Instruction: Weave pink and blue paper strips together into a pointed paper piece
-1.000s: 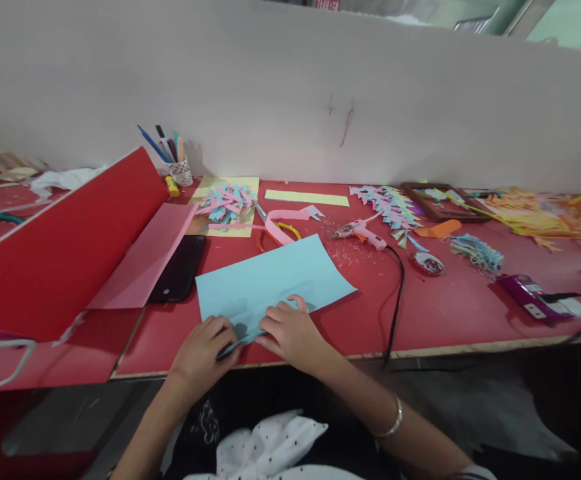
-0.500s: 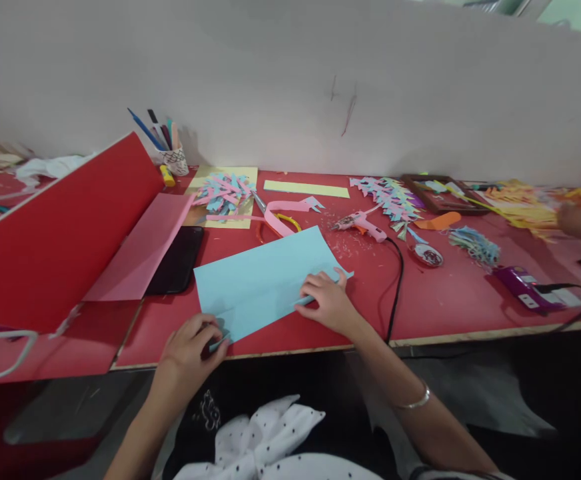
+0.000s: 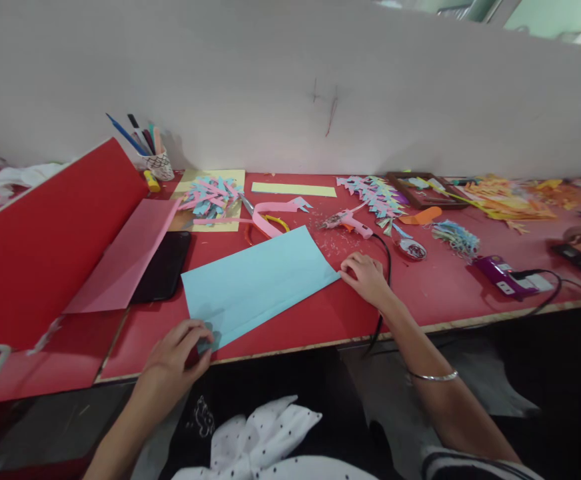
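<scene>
Our right hand (image 3: 364,279) slid outward, pinching light-blue paper (image 3: 260,280), extending its fold; our left hand (image 3: 176,360) seemingly grips it

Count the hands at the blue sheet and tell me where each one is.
2. The left hand is at the near-left corner of the blue sheet; the right hand is at its near-right corner. Neither is fully hidden.

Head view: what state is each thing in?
Blue sheet: flat, creased along near edge
Left hand: loosely curled at sheet's near left corner
Right hand: closed on sheet's right corner
Glue gun: lying down
Pen cup: upright, filled
Red board: tilted
Purple socket box: plug inserted
</scene>
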Motion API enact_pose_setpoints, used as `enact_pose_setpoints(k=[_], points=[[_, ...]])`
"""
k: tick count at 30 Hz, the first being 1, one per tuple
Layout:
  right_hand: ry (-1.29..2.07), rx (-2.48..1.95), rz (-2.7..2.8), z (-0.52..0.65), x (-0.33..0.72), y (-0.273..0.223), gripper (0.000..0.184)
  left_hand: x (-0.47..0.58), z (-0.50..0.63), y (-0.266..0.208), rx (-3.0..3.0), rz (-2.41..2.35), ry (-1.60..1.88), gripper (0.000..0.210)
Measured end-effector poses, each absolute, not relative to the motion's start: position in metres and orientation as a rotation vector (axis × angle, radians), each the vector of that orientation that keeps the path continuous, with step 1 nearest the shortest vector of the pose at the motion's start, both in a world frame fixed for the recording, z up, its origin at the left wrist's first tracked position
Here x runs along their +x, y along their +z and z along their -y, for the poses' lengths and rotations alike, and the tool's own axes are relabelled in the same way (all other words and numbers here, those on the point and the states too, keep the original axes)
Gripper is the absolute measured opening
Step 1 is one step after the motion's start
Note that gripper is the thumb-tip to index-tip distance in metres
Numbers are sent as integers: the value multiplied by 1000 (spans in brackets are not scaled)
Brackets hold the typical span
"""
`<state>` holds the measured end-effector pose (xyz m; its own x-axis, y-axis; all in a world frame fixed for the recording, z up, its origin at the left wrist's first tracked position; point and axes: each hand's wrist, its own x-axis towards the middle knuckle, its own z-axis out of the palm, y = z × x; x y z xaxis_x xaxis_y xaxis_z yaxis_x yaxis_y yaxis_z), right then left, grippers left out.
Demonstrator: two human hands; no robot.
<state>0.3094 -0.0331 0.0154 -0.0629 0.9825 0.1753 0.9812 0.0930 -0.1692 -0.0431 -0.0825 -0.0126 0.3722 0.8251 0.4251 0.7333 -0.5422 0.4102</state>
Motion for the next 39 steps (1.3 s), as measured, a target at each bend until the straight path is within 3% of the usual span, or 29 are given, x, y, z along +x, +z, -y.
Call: enact_pose_setpoints(k=[6, 11, 16, 22, 31, 34, 39], points=[[-54, -1859, 1986, 36, 306, 12, 19, -50, 87, -19, 2531, -1454, 839, 19], [212, -1514, 2114, 47, 292, 17, 23, -53, 88, -18, 2536, -1443, 774, 26], [444, -1566, 2376, 52, 280, 20, 22, -53, 89, -12, 2540, -1424, 735, 23], [304, -1545, 2306, 46, 282, 25, 20, -57, 96, -10, 2638, -1260, 671, 24], [-47, -1289, 1970, 32, 280, 84, 12, -31, 62, 11, 2687, -1309, 764, 42], [22, -1200, 1917, 17, 274, 91, 6, -11, 48, 19, 2787, -1173, 663, 48], [305, -1048, 2007, -7, 266, 85, 21, 14, 24, 32, 2921, -989, 834, 46]])
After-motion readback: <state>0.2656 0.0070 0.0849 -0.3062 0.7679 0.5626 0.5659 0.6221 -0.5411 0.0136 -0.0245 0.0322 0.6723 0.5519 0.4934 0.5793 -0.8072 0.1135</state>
